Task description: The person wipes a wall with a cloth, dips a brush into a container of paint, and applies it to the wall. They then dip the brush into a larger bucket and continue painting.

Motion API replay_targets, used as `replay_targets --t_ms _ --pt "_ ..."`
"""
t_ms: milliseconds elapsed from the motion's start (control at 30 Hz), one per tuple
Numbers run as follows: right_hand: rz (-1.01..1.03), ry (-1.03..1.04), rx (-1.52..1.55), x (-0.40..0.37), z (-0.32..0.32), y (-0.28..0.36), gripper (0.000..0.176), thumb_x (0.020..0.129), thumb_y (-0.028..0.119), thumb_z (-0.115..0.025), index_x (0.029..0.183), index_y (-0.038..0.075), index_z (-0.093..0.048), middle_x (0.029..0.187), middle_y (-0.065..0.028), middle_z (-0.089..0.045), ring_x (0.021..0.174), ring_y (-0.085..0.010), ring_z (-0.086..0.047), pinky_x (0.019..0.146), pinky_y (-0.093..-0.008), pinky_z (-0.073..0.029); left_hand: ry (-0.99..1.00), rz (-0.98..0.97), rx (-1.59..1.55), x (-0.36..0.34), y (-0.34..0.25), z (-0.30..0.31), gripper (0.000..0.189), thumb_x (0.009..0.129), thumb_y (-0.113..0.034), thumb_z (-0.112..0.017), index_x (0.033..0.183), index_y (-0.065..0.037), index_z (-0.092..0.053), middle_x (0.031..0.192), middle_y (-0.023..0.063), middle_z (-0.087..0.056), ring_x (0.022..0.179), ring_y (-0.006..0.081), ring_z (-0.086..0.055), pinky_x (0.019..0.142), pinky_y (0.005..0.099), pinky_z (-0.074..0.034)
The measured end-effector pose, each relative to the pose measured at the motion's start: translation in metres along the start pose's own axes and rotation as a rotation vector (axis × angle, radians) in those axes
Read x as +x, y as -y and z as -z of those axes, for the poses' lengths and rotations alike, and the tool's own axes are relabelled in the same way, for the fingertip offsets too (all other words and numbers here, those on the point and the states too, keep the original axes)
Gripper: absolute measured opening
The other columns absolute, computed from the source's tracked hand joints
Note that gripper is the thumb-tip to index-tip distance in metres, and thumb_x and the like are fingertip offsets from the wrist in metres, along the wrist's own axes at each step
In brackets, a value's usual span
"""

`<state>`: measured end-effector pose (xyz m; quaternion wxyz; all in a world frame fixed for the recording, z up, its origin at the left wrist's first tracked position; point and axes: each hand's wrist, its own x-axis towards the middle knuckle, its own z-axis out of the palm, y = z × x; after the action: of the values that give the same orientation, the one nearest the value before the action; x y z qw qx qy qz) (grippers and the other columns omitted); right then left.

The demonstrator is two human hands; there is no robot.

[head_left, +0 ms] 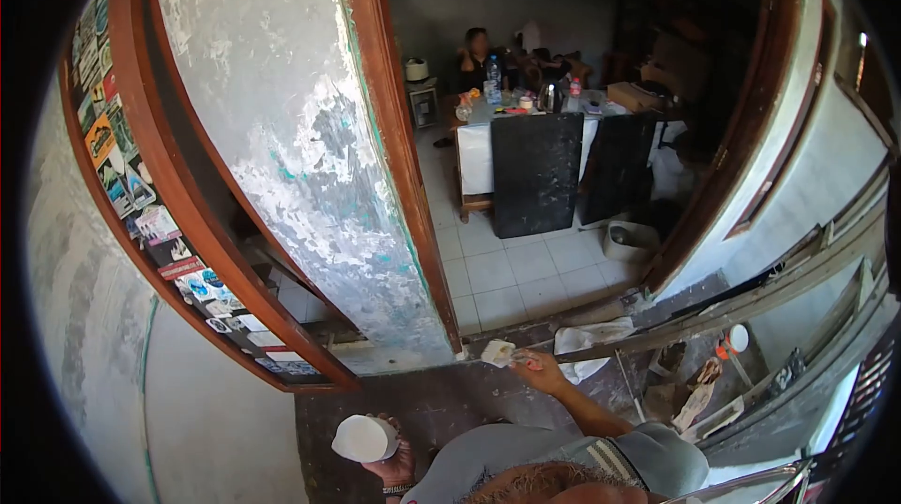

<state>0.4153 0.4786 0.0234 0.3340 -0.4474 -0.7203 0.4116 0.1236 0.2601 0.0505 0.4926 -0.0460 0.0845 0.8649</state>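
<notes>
My left hand (402, 464), low in the view, is closed around a white cup (364, 438) held out in front of my body. A dark band circles that wrist. My right hand (542, 372) is stretched forward and closed on the handle of a flat paintbrush (498, 352) with a wide whitish head. The brush head points left, toward the foot of the reddish-brown door frame (413, 204), and overlaps the dark floor in this view. Left of the frame stands a grey wall (319, 157) with patchy, peeling paint.
Through the doorway, a person (477, 58) is behind a table (474, 143) crowded with bottles. Dark panels (537, 175) lean against it, near a bin (631, 241). Timber lengths (798, 293) and an orange-and-white item (732, 342) lie at right. A sticker-covered window (141, 190) stands left.
</notes>
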Motion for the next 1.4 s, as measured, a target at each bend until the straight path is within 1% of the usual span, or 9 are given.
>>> replay_targets --t_ms 233,367,433,667,833,967,1167,1233,1400 --pt "-0.23 -0.296 -0.416 -0.066 -0.033 -0.024 0.036 0.081 0.039 -0.065 0.106 0.012 -0.064 0.089 -0.0215 -0.068 0.086 -0.0417 -0.065 0.074 -0.0468 -0.053 0.086 0.2 0.173 0.063 -0.056 -0.032 0.069 0.086 -0.064 -0.049 0.128 -0.01 -0.051 0.118 0.0137 -0.057 0.103 0.0321 -0.057 0.073 0.0409 -0.056" --pt "-0.491 -0.338 -0.671 -0.116 -0.051 -0.025 0.034 0.083 0.039 -0.059 0.103 0.012 -0.062 0.084 -0.0217 -0.067 0.079 -0.0448 -0.064 0.069 -0.0528 -0.051 0.166 0.375 0.246 0.099 -0.073 -0.025 0.064 0.087 -0.062 -0.052 0.125 -0.011 -0.049 0.113 0.0115 -0.055 0.098 0.0272 -0.055 0.065 0.0346 -0.053" --pt "-0.542 -0.421 -0.629 -0.14 -0.056 -0.011 0.033 0.083 0.038 -0.059 0.102 0.012 -0.063 0.083 -0.0208 -0.067 0.08 -0.0446 -0.064 0.068 -0.0525 -0.051 0.055 0.372 0.352 0.117 -0.079 0.001 0.057 0.089 -0.055 -0.054 0.125 -0.012 -0.048 0.112 0.0117 -0.054 0.099 0.0271 -0.054 0.064 0.0337 -0.053" --pt "-0.709 -0.78 -0.615 -0.237 -0.07 0.003 0.019 0.084 0.022 -0.055 0.088 0.005 -0.063 0.088 -0.0173 -0.061 0.087 -0.04 -0.058 0.077 -0.0467 -0.048 0.183 0.789 0.191 0.129 -0.06 -0.012 0.056 0.09 -0.046 -0.058 0.133 -0.013 -0.044 0.123 0.0126 -0.047 0.109 0.0273 -0.051 0.076 0.0375 -0.055" --pt "-0.741 -0.976 -0.515 -0.328 -0.071 -0.049 0.023 0.082 0.008 -0.049 0.098 -0.002 -0.062 0.096 -0.024 -0.06 0.094 -0.0454 -0.056 0.085 -0.0461 -0.046 0.266 0.886 0.162 0.136 -0.027 -0.022 0.059 0.09 -0.048 -0.059 0.137 -0.016 -0.043 0.129 0.0116 -0.044 0.117 0.0281 -0.047 0.081 0.0388 -0.053" --pt "-0.933 -1.055 -0.466 -0.388 -0.059 -0.069 0.028 0.088 0.014 -0.048 0.108 -0.002 -0.06 0.111 -0.028 -0.061 0.105 -0.0439 -0.058 0.088 -0.0461 -0.046 0.324 0.909 0.195 0.144 -0.01 -0.027 0.059 0.09 -0.048 -0.059 0.138 -0.017 -0.043 0.132 0.0115 -0.043 0.12 0.0291 -0.046 0.082 0.0392 -0.053" --pt "-1.297 -1.318 -0.667 -0.483 0.001 -0.092 0.032 0.092 0.022 -0.046 0.113 0.002 -0.059 0.102 -0.0256 -0.064 0.096 -0.0453 -0.059 0.083 -0.0487 -0.047 0.347 0.826 0.187 0.137 0.001 -0.038 0.058 0.091 -0.044 -0.058 0.139 -0.015 -0.042 0.131 0.0133 -0.042 0.119 0.0292 -0.045 0.081 0.0389 -0.054" --pt "-1.218 -1.161 -0.801 -0.521 0.023 -0.113 0.033 0.092 0.023 -0.048 0.118 0.005 -0.059 0.109 -0.0241 -0.063 0.1 -0.044 -0.059 0.084 -0.0478 -0.047 0.344 0.806 0.19 0.133 0.004 -0.039 0.057 0.092 -0.042 -0.057 0.14 -0.014 -0.041 0.131 0.0137 -0.042 0.117 0.0287 -0.045 0.081 0.0382 -0.054" --pt "-1.007 -1.248 -0.552 -0.487 0.058 -0.099 0.039 0.09 0.02 -0.054 0.127 0.01 -0.056 0.107 -0.0204 -0.064 0.098 -0.037 -0.061 0.085 -0.0419 -0.047 0.197 0.807 0.253 0.132 0.004 -0.023 0.057 0.094 -0.039 -0.054 0.142 -0.014 -0.037 0.131 0.0122 -0.039 0.115 0.0271 -0.044 0.08 0.0365 -0.054"
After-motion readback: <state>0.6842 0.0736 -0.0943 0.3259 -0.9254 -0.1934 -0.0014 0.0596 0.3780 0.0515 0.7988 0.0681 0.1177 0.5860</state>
